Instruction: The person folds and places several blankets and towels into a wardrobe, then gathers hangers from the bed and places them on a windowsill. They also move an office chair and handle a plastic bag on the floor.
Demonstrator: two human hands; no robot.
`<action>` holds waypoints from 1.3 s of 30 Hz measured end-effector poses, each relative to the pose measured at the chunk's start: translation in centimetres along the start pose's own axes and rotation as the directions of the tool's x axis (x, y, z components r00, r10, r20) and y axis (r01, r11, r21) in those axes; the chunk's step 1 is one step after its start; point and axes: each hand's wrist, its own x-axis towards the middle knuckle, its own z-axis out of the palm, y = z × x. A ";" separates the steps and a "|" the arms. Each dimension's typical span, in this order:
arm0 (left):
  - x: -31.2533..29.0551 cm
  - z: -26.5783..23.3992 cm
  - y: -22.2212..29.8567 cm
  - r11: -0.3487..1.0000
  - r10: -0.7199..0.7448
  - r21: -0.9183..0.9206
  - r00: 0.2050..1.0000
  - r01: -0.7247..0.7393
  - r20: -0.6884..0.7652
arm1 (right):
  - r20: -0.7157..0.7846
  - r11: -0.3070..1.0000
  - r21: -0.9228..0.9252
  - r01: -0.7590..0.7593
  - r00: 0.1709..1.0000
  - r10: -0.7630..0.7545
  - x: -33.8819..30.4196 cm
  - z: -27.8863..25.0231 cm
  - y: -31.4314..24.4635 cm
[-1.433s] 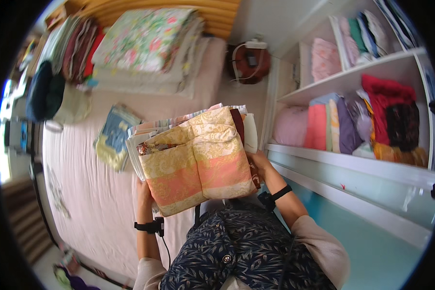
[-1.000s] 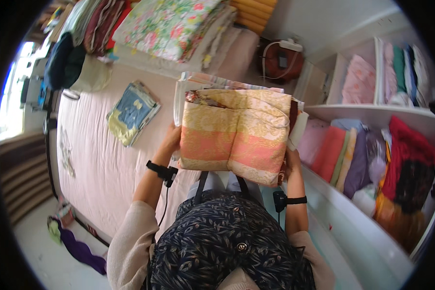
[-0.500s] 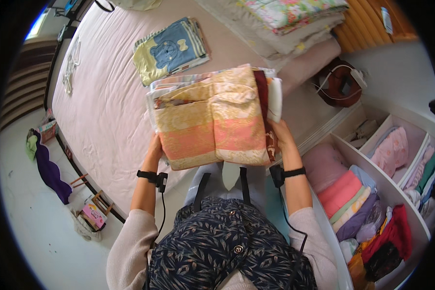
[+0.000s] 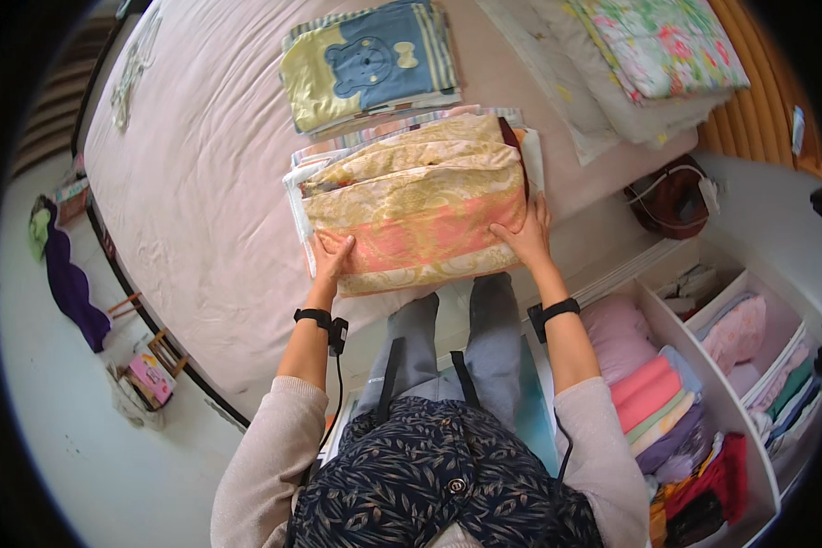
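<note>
A thick stack of folded cloths (image 4: 411,224) rests at the near edge of the bed, topped by a gold and coral patterned cloth with white and checked layers showing behind it. My left hand (image 4: 331,258) grips its near left corner, thumb lying on top and fingers along the side. On the near right corner, my right hand (image 4: 528,239) has its thumb on the cloth and its other fingers along the right side. Just beyond the stack lies a folded blue and yellow cloth (image 4: 365,64) with a bear on it.
The bed's pink sheet (image 4: 192,183) spreads left and beyond. A folded floral quilt (image 4: 667,46) sits far right on beige bedding. To my right stands an open drawer unit (image 4: 740,402) holding folded clothes. A brown basket (image 4: 667,201) with a white cable stands past it.
The stack, held up in front of me half a second ago, is now down on the bed. My thumbs have come onto its top, and my view has shifted.
</note>
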 end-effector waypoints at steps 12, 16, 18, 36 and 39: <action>-4.6 -3.5 5.4 0.850 0.145 -0.499 0.835 0.169 0.531 | 0.590 0.535 0.585 -0.609 0.773 0.233 0.2 -2.0 -4.0; -6.1 -0.8 5.8 0.918 0.390 -0.181 0.889 -0.354 0.239 | 0.493 0.512 0.691 -0.510 0.851 0.183 -3.0 -1.8 -5.8; -5.8 1.7 5.7 0.888 0.353 0.234 0.912 -0.397 0.208 | 0.510 0.459 0.681 -0.571 0.819 0.263 -3.4 -1.0 -5.5; -0.3 -4.3 4.6 0.633 -0.055 -0.481 0.655 0.607 0.754 | 0.533 0.410 0.667 -0.622 0.783 0.322 -1.7 0.4 -3.9; -3.3 -4.6 6.7 0.797 0.015 -0.481 0.784 0.366 0.621 | 0.527 0.401 0.698 -0.593 0.805 0.271 -4.4 -0.8 -7.7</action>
